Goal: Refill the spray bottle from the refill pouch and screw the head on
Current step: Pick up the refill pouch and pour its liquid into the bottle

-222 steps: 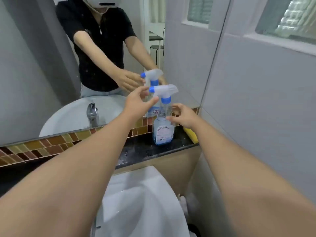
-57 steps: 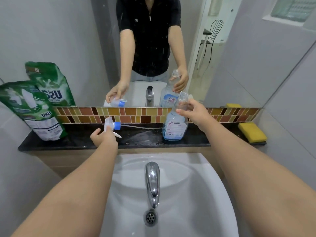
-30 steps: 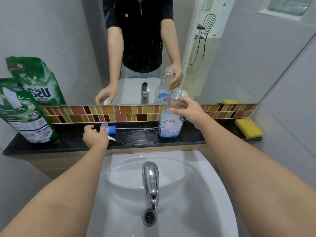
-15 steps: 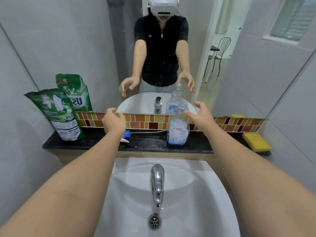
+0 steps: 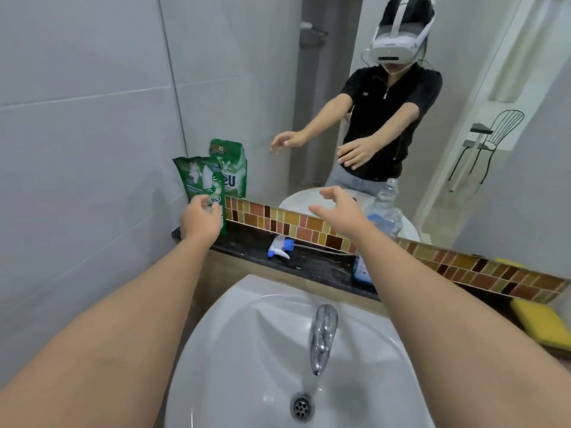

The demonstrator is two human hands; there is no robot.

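Left of centre, the glossy green plastic refill pouch (image 5: 202, 188) is neared by the left hand (image 5: 200, 220), fingers (image 5: 213, 209) loosely spread and empty; the right hand (image 5: 338, 208) is held wide, empty.

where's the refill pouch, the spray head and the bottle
refill pouch (image 5: 197, 180): head view, green front panel, above the left hand (image 5: 200, 222).
spray head (image 5: 279, 246): head view, white body beside the blue collar, lying on the ledge.
bottle (image 5: 361, 267): head view, lower body left of the right forearm.

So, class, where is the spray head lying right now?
The spray head lies on its side on the black ledge behind the sink, between the green refill pouch and the bottle.
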